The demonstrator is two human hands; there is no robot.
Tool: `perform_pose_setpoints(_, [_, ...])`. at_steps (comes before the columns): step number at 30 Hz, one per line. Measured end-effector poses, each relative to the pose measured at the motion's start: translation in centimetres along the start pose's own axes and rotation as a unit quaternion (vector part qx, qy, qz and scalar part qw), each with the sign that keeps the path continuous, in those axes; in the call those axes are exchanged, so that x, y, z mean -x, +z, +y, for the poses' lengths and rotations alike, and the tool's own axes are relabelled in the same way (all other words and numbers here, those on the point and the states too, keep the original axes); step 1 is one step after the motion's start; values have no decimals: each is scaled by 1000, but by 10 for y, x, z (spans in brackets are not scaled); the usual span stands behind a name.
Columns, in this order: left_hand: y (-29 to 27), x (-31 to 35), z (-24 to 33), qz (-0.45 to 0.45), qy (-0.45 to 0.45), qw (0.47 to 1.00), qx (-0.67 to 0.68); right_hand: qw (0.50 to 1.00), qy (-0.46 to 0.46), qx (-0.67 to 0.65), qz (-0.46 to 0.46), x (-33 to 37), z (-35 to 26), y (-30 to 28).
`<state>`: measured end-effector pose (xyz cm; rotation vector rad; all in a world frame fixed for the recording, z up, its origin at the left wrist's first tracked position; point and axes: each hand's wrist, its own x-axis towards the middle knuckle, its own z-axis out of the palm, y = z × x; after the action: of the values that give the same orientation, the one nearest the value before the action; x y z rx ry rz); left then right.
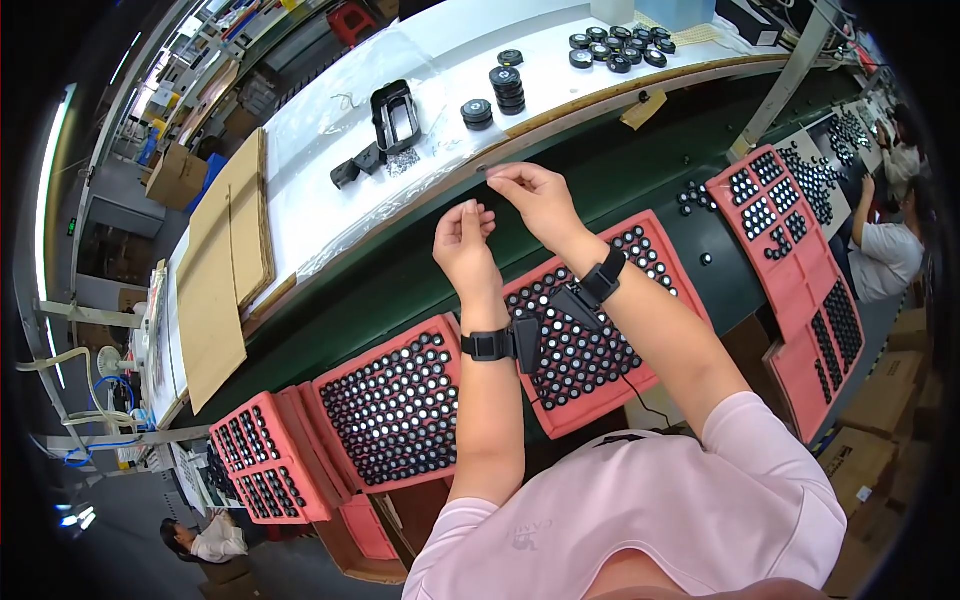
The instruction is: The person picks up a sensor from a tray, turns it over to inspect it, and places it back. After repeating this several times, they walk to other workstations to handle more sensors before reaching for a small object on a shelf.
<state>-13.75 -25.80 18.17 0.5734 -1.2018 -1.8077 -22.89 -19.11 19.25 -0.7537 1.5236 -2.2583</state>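
My right hand [540,207] is raised over the near edge of the white bench, its thumb and forefinger pinched at a small dark piece [482,169] too tiny to name. Just left of it and a little nearer, my left hand [466,252] has curled fingers with the thumb pressed against them; whatever they may hold is hidden. Beneath my forearms lies a pink tray [556,424] with rows of small round black parts [572,368] with pale centres. Another pink tray [322,388] of such parts is left of my left forearm. Both wrists wear black straps.
Black disc stacks [508,88] and loose black discs [618,62] stand on the white bench [440,60], beside an open black case [396,115]. Cardboard sheets [222,255] lean at left. More pink trays [790,290] line the right, where a co-worker [888,250] sits.
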Motion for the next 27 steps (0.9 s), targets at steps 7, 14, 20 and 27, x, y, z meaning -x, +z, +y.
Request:
perform_pose_setpoints(7, [-27,9,2,14,-17,1000,-11,999,21,39,7,-12,-10,20])
perform_pose_setpoints(14, [-31,2,3,18,2,1000,-16,996,6,66,54,-11,-14,24])
perform_pose_setpoints(20, [-20,11,-2,-11,-25,999,-24,992,27,118,-47,5,-15,-15])
perform_pose_setpoints(27, [-60,105,-46,-159,-116,969,-146,948,55,311,-31,170,3,-171])
